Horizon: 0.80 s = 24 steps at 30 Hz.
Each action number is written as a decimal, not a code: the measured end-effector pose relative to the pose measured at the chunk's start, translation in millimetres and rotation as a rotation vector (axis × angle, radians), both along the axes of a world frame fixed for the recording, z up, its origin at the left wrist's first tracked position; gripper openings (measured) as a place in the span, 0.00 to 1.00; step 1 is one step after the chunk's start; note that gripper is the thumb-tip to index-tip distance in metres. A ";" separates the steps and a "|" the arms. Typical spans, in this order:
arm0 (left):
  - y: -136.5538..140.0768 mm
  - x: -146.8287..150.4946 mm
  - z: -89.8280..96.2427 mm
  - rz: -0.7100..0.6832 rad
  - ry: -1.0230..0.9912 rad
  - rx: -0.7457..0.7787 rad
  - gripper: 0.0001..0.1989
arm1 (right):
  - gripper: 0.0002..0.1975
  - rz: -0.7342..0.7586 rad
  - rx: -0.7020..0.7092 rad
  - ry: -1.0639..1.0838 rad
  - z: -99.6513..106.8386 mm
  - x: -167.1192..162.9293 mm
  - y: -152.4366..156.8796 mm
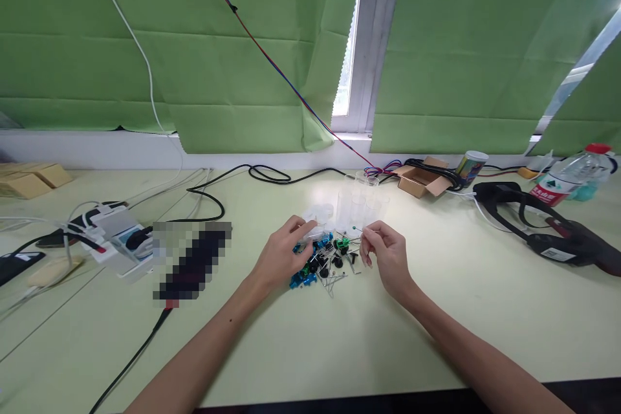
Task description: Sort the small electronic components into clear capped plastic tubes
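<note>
A mixed pile of small parts point(324, 265), in blue, green, black and bare metal, lies on the table between my hands. My left hand point(284, 251) is over the pile's left side, thumb and index finger apart, with nothing visible between them. On the right, my right hand point(388, 253) pinches a thin metal pin with a small green head point(354, 228), its head pointing left above the pile. Several clear plastic cups point(359, 207) stand just behind the pile. Beside them, near my left fingertips, are clear round plastic pieces point(317, 213).
An open small cardboard box point(417, 182), a canister point(470, 168), a bottle with a red cap point(557, 178) and a black headset-like device point(548, 226) stand at right. A power strip point(121, 242), cables and a pixelated dark object point(194, 265) lie left. Green blinds point(242, 77) hang behind.
</note>
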<state>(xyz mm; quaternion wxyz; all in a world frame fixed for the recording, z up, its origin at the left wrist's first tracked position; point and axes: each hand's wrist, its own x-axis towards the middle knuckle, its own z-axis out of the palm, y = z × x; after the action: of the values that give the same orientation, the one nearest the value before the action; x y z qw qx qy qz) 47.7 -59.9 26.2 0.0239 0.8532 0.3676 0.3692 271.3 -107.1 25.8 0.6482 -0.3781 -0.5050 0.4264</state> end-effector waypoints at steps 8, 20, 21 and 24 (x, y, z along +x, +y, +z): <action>-4.0 3.8 -2.6 0.008 -0.008 -0.033 0.16 | 0.16 0.015 -0.027 0.078 -0.9 0.2 1.9; -6.7 6.8 -6.8 -0.027 0.001 -0.095 0.17 | 0.14 0.156 -0.033 0.228 3.6 0.7 0.3; -7.2 7.1 -6.7 -0.032 0.004 -0.099 0.17 | 0.14 0.173 -0.035 0.232 3.5 0.6 0.0; -8.5 7.7 -6.2 -0.050 0.008 -0.107 0.16 | 0.14 0.202 -0.043 0.240 3.5 0.3 -0.5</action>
<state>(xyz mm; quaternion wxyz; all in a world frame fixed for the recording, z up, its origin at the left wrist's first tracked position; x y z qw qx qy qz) 55.5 -68.4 19.9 0.0775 0.8611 0.3653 0.3450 271.7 -107.6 29.2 0.6496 -0.2854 -0.4501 0.5422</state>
